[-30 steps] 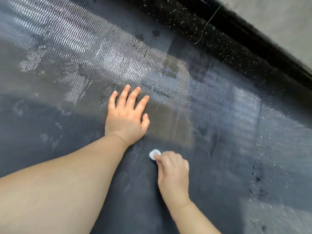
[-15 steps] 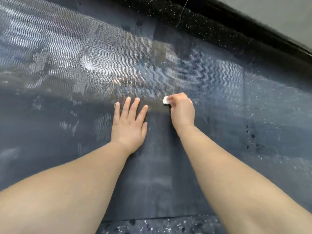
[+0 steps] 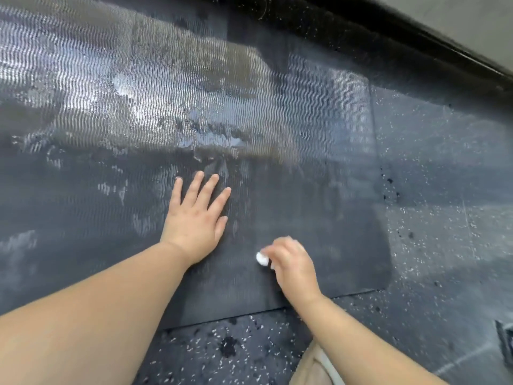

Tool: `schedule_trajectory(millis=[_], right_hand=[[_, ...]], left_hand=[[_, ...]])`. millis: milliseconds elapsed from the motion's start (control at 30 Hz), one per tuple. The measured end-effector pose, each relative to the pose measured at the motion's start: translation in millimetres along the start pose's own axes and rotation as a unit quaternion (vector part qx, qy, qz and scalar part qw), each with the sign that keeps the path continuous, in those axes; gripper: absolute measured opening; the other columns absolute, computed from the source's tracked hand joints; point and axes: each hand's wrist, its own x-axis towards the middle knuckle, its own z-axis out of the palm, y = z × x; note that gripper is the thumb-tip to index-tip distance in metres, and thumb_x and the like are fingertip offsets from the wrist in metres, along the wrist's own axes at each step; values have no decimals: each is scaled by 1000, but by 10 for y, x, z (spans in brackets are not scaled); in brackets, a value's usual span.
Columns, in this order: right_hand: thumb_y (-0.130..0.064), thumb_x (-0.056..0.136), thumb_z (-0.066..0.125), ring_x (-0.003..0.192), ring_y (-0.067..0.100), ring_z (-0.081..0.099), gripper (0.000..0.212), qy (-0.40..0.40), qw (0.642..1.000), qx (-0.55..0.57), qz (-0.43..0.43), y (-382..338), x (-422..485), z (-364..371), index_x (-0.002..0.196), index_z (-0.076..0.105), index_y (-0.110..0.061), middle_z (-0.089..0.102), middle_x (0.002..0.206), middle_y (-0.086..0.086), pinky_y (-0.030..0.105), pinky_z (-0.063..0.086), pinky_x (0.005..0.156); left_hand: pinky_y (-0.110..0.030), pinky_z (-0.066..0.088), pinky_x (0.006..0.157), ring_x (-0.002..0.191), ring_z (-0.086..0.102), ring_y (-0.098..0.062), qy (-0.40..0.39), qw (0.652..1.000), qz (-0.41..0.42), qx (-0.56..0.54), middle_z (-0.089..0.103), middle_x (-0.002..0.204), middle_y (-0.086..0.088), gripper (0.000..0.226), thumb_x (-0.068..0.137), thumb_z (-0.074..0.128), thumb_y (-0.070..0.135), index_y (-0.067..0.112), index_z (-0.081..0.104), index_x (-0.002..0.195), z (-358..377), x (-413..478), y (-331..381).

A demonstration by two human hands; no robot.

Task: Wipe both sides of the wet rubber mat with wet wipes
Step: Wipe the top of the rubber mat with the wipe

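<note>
Mat (image 3: pixel 319 212) lies flat on the floor (image 3: pixel 433 223): black, fine wavy ribs, fills most of the view, w/ its near edge & rounded near-right corner showing. Far & left parts shine w/ wet streaks; the near part by the hands looks duller. Wipe (image 3: pixel 261 258), a small white wad, sits on the mat close to the near edge, pinched by the R hand (image 3: pixel 291 263), fingers curled round it, knuckles up, hand a bit blurred. L hand (image 3: pixel 194 218) is just left of it & a little farther out, palm flat on the mat, fingers straight & slightly spread, holding nothing. The 2 hands are near but apart. Floor is dark w/ white speckles & some black spots. Dark skirting (image 3: pixel 416 43) runs diag. across top right, grey wall (image 3: pixel 477 15) beyond. Tan cloth (image 3: pixel 308 368) at bottom edge under the R forearm. Dark object (image 3: pixel 506 343) cut off at right edge, can't tell what.
</note>
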Motion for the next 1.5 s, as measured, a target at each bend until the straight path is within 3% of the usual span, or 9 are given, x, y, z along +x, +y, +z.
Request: schedule_trajectory(millis=[267,500,667,833,967,1100,1267,1400,1500], right_hand=[[-9,92,49,93,35,58,21,99,977,20,186,-33,1756,56,100,68,-12,54,109,10,43,44,87],[3,79,62,78,13,49,17,73,996,21,51,-208,221,141,81,73,-9,60,78,6,28,40,75],[8,71,62,71,8,46,28,5,999,9,52,-181,-599,130,80,69,-18,56,72,-1,19,39,69],[1,80,62,80,20,55,16,10,995,14,98,-285,283,112,79,73,-11,60,79,8,33,45,73],[-6,87,55,87,25,61,18,112,976,67,174,-400,1445,111,93,72,-10,60,98,11,20,37,76],[-4,90,50,94,24,61,22,118,974,54,187,-420,1867,163,100,69,-11,57,108,7,33,44,88],[4,82,60,79,29,57,18,63,997,29,28,-419,721,203,84,73,-9,58,76,11,38,46,76],[8,72,65,69,19,49,34,-10,1000,19,15,-339,-462,234,88,66,-23,53,72,1,27,42,66],[7,68,68,71,14,46,43,-16,1000,15,-2,-287,-580,224,91,60,-28,57,73,3,21,40,65]], left_hand=[[-49,-14,111,145,-11,-25,10,1000,4,-12,-2,159,1,62,93,14,52,33,5,150,-23,23,-20],[-50,-13,110,144,-8,-26,14,999,3,-30,2,159,-1,61,93,22,51,31,11,150,-45,35,-14],[-54,-13,110,144,-11,-28,1,999,-10,-33,-1,159,-1,60,94,26,49,30,11,150,-40,66,40],[-52,-14,110,144,-13,-26,-2,999,5,-35,-4,159,0,61,95,24,51,31,7,150,-30,78,-19],[-47,-9,112,145,-9,-22,6,999,11,-34,0,159,3,63,95,23,51,27,5,151,-58,65,-88],[-40,-3,112,145,-3,-25,27,999,12,-28,8,159,1,63,96,26,48,22,11,151,-86,59,-157],[-42,-6,112,145,-4,-26,15,999,13,-26,5,159,0,62,96,25,48,23,10,151,-90,58,-164],[-48,-7,114,145,-7,-26,8,1000,10,-15,2,159,1,62,96,22,48,25,7,151,-88,52,-157],[-47,-7,114,145,-7,-26,8,1000,15,-12,2,159,1,62,96,20,49,25,6,151,-83,44,-166]])
